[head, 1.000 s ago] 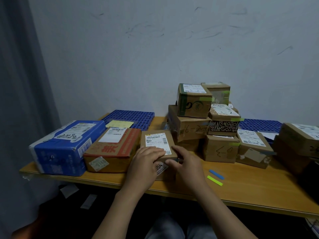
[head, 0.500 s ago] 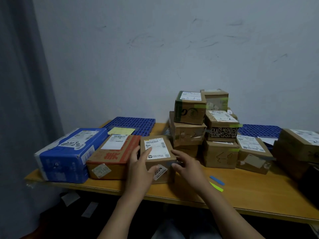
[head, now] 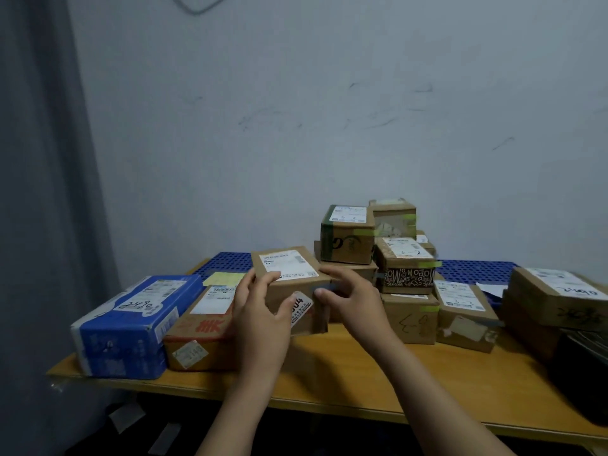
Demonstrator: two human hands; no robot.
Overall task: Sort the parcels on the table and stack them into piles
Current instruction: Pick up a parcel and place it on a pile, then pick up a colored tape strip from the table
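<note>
Both hands on 1 brown box (head: 289,278), mid-table, near the front edge. Can't tell if its base touches the table (head: 345,373).
- Left hand (head: 260,311): fingers curled round the box's 9 o'clock side, thumb on the front face.
- Right hand (head: 352,294): fingers curled on the 3 o'clock front corner, thumb tip on the front face.
- Box top carries a white shipping label, print too small to read. Front-face sticker reads "004", partly covered by the left thumb.
- Long axis runs near-to-far, far end skewed toward 11 o'clock. Label faces up.

Around it:
- 9 o'clock: red-print box (head: 200,330), touching or just beside. Further out at 9, blue parcel (head: 131,320) with handwritten "2490" or similar.
- 11 o'clock: yellow note (head: 223,278) on a blue mat (head: 227,260).
- 2 o'clock: pile (head: 348,245) of brown boxes, several layers high. 1 of them is a lettered box (head: 408,274) with black band lettering, "SHOP" legible.
- 3 o'clock, table edge: big box (head: 559,291) with a 4-digit scrawl, not clearly legible.
</note>
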